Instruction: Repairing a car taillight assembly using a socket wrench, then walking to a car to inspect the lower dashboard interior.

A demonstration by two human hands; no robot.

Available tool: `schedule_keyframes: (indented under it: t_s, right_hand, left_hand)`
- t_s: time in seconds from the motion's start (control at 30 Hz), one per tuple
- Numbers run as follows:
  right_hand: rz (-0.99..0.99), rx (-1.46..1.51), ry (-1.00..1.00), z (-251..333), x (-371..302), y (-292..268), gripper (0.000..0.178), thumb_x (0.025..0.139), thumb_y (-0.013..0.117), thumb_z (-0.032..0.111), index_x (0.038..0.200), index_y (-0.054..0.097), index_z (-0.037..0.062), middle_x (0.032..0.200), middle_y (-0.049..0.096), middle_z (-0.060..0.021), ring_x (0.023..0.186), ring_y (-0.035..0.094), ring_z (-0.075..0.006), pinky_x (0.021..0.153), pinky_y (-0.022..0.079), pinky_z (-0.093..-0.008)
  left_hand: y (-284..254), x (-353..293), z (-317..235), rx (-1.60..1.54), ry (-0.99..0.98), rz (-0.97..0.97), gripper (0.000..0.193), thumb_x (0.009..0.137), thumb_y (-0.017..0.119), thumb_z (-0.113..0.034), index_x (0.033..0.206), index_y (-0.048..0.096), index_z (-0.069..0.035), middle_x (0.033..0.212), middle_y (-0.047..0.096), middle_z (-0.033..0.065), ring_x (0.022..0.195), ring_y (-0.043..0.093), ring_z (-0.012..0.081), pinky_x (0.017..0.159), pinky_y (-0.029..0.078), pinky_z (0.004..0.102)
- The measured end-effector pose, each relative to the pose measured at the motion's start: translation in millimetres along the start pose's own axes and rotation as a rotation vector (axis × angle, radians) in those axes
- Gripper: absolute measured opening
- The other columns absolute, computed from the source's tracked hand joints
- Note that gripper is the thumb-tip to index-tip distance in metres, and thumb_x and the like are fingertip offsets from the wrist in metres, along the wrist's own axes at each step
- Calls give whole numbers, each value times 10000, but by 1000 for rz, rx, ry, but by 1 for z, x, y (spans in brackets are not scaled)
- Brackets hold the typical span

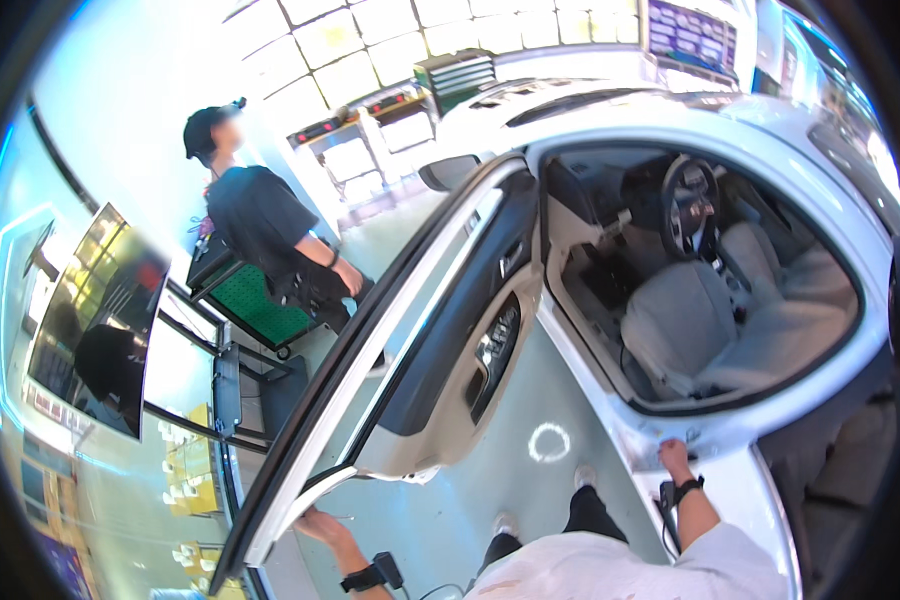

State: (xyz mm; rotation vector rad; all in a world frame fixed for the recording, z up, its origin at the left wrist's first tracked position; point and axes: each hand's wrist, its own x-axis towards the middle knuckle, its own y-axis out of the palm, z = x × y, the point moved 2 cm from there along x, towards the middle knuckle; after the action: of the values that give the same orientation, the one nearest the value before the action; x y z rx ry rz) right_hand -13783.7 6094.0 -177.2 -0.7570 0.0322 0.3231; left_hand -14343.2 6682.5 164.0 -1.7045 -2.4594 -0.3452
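A white car's front door (450,350) stands wide open to my left, its beige and black inner panel facing me. At the door's rear edge, low in the picture, is my left hand (320,524), its fingers curled against the edge and partly hidden. My right hand (674,456) is closed against the white body panel (735,495) behind the front door opening; what its fingers hold, if anything, is too small to make out. Beyond the opening are the beige driver's seat (682,318) and the steering wheel (690,205).
Another person (260,215) in dark clothes and a cap stands beyond the door. Behind them is a green-sided cart (260,305). A large screen (100,320) stands at the left. A tool cabinet (455,78) is by the windows. My feet are on the grey floor (490,500).
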Motion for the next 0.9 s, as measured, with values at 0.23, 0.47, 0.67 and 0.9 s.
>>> schedule_keyframes:
  t_s: [0.23, 0.47, 0.67, 0.9]
  right_hand:
    - [613, 72, 272, 153, -90, 40, 239, 825, 573, 179, 893, 666, -30, 760, 676, -114, 605, 655, -197, 536, 510, -317]
    - [547, 227, 352, 147, -78, 66, 243, 826, 560, 165, 807, 646, -61, 774, 672, -165, 605, 668, -227, 540, 522, -334]
    - [492, 479, 632, 115, 37, 124, 232, 845, 554, 167, 940, 646, -24, 801, 676, -117, 594, 658, -208, 494, 509, -318]
    - [151, 656, 467, 118, 290, 206, 225, 874, 541, 172, 916, 642, -25, 781, 666, -121, 647, 629, -197, 580, 499, -309]
  left_hand:
    - [27, -35, -23, 85, -47, 109, 330, 952, 456, -101, 1217, 500, 89, 1255, 519, 197, 1087, 528, 266, 956, 412, 363]
    - [7, -95, 96, 49, -474, 125, 360, 950, 397, -135, 1243, 454, 66, 1286, 473, 196, 1062, 537, 277, 880, 455, 387]
    - [95, -175, 113, 752, -786, 831, 307, 732, 384, 47, 939, 611, 38, 962, 653, 170, 842, 602, 263, 760, 486, 363]
    - [323, -220, 175, 982, 24, 1259, 298, 723, 413, 71, 934, 619, 34, 866, 653, 168, 849, 619, 312, 798, 473, 378]
